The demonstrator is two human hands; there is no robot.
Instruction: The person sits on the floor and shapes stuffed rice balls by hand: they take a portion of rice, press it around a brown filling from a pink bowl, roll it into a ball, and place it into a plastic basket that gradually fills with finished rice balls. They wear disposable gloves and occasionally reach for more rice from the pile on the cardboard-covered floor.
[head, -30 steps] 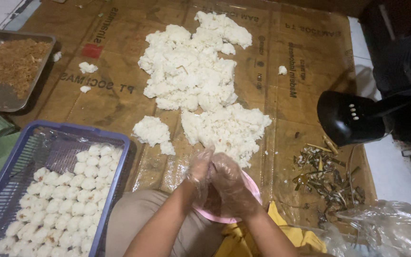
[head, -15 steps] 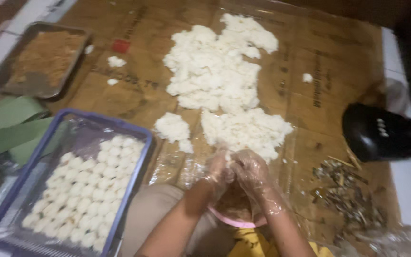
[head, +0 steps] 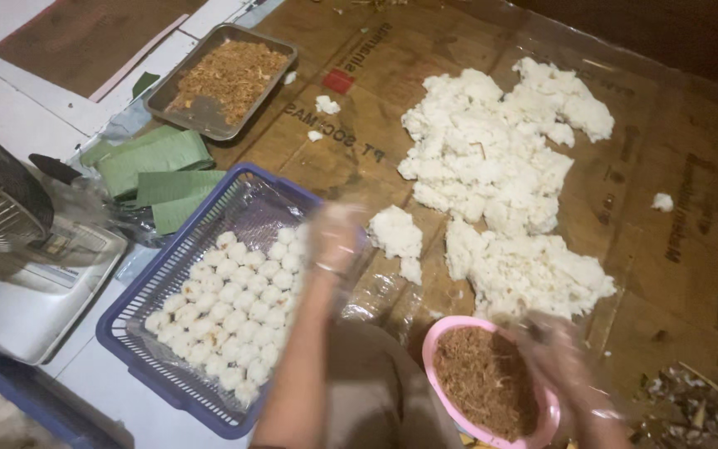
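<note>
Big cardboard sheet under clear plastic covers the floor, with a large heap of white sticky rice spread across its middle; heap runs roughly top-right to bottom-centre, ending in a small separate clump. Purple plastic basket sits left of the clump, long axis diagonal, lined with plastic and about half filled with rows of white rice balls. Left hand, gloved in thin plastic, is over the basket's near-right rim, just beside the small clump; blurred, fingers look loosely curled, cannot tell whether it has a ball in it. Right hand, also gloved and blurred, is at the far edge of the pink bowl of brown shredded filling; fingers partly closed, contents not readable. Basket lies left of the left hand, bowl directly under the right, so left is nearer the balls. Folded green leaves and a metal tray of brown filling lie further up left.
</note>
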